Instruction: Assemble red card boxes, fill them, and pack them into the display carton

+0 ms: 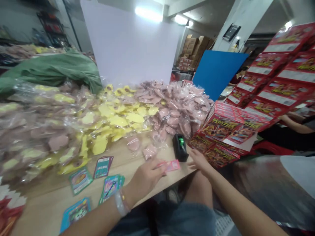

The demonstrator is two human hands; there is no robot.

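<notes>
My left hand, with a pale bracelet at its wrist, has its fingers closed on a small pink card or packet just above the table's front edge. My right hand is beside the table edge, fingers stretched out and nothing visible in them. Close to it stands a black tape dispenser with a green core. Several small card stacks lie left of my left hand: a fork card stack, a dark-backed card stack, a green-edged card and a blue card stack.
Heaps of bagged yellow pieces and bagged pink pieces cover the table's back. Red printed boxes are stacked at right, beside another person's arm. A white board and a green cloth stand behind.
</notes>
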